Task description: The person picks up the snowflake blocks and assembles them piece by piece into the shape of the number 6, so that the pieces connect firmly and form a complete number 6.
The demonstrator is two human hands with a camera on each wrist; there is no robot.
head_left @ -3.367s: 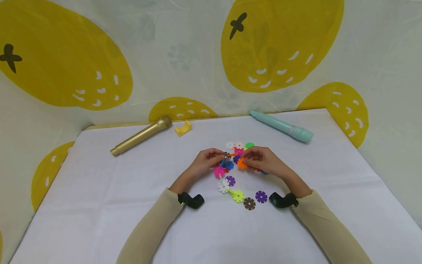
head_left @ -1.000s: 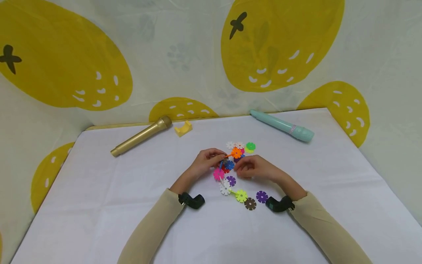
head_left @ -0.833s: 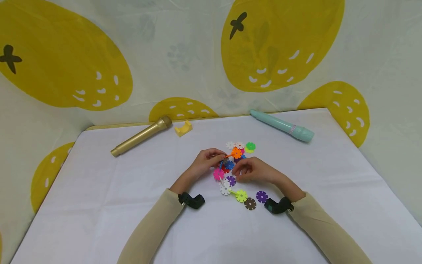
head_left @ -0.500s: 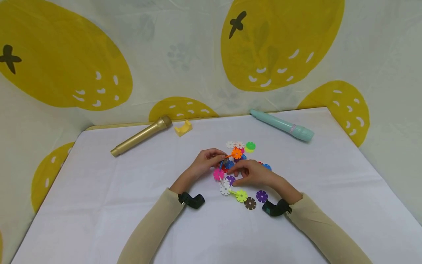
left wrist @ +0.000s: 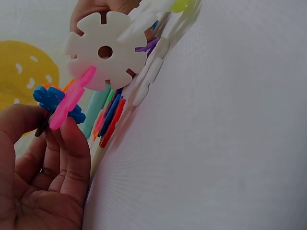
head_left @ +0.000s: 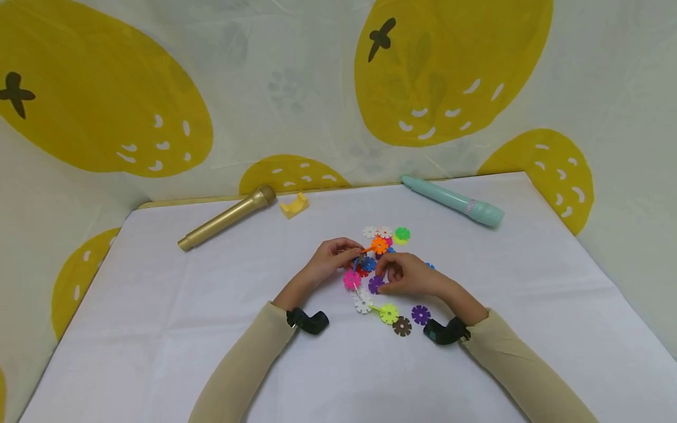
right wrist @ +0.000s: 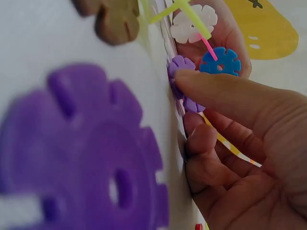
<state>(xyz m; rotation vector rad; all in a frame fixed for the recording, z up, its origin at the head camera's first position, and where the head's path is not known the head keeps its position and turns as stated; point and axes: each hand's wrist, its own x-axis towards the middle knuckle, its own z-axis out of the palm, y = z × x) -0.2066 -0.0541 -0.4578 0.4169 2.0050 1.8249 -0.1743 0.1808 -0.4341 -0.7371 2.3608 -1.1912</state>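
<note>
My left hand (head_left: 330, 258) pinches a chain of slotted plastic snowflake discs by its brown disc (left wrist: 42, 125). A blue disc (left wrist: 48, 98), a pink disc (head_left: 351, 280), a white disc (head_left: 363, 303) and a yellow disc (head_left: 389, 314) show along the chain. An orange disc (head_left: 379, 245) sticks out at its far end. My right hand (head_left: 412, 275) pinches a purple disc (head_left: 376, 285) between thumb and fingers, close to the table. In the right wrist view the thumb covers part of this purple disc (right wrist: 180, 64).
Near the right wrist lie another purple disc (head_left: 421, 315) and a brown disc (head_left: 402, 326). Beyond the hands are more discs, among them a green disc (head_left: 402, 233). A gold microphone (head_left: 227, 218), a yellow holder (head_left: 294, 205) and a teal microphone (head_left: 452, 201) lie farther back.
My right hand has let go of the orange disc, which stays joined to the chain. It has come nearer and taken the purple disc, shifting it slightly right. My left hand keeps its place.
</note>
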